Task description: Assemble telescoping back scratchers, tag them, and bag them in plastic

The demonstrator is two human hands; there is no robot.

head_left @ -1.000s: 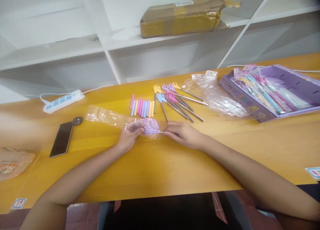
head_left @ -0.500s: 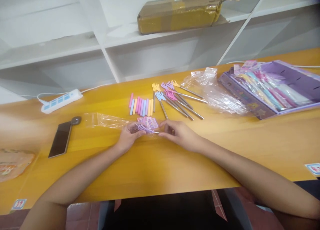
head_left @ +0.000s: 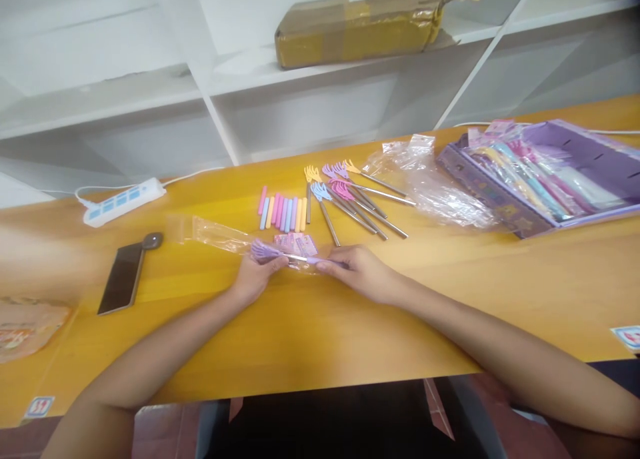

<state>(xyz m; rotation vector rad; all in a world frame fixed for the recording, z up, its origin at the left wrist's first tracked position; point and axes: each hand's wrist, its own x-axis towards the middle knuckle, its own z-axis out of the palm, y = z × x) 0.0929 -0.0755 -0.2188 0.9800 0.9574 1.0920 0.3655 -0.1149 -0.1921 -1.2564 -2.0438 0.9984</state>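
Observation:
My left hand is closed on the clawed head of a purple back scratcher, together with a clear plastic sleeve that trails off to the left. From the head a metal shaft runs right to a purple grip, where my right hand has its fingers closed. Pink printed cards lie just behind the shaft. Beyond them is a row of pastel grip tubes. Several back scratchers with yellow, purple, blue and pink claws and bare metal rods lie in a group on the table.
Crumpled clear bags are beside a purple display box holding wrapped back scratchers at right. At left are a phone, a small dark object and a power strip. A taped carton sits on the shelf behind.
The back scratcher's head has shifted left with my left hand, so its metal shaft and purple grip now show between my hands. The plastic sleeve has lifted and bent slightly.

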